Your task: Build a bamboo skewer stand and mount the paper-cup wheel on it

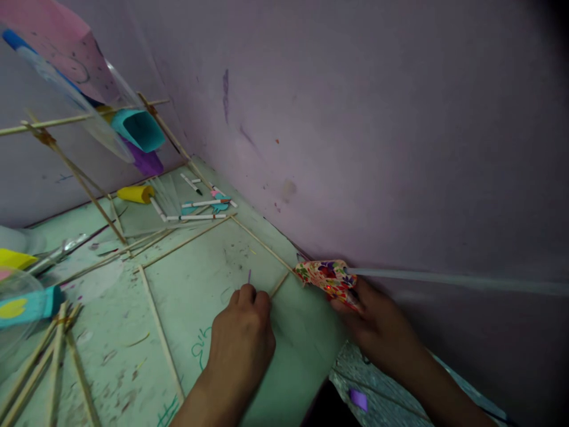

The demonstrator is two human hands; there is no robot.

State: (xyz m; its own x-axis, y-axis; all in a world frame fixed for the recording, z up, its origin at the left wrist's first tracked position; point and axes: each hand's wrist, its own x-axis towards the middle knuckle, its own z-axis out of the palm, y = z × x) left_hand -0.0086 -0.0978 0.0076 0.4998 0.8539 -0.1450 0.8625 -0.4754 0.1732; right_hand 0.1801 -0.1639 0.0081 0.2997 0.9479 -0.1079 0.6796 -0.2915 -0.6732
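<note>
My right hand (376, 314) is closed around a flower-patterned glue gun (326, 277), a long pale glue stick (444, 280) sticking out of its back toward the right. The gun's tip is at the corner where a thin wooden stick (262, 243) meets a shorter stick (279, 285). My left hand (244, 320) has its fingers closed on the near end of that shorter stick, low over the pale green table (204, 261). More thin sticks, one running down the table (160, 329) and one toward the back (186, 240), lie left of my left hand.
A stick frame (80, 169) stands at the left, beneath hanging paper shapes (140, 129). Markers (195, 217) and a yellow paper roll (136, 194) lie at the back. Bundled sticks (57, 356) are at the lower left. A purple wall (377, 148) borders the table on the right.
</note>
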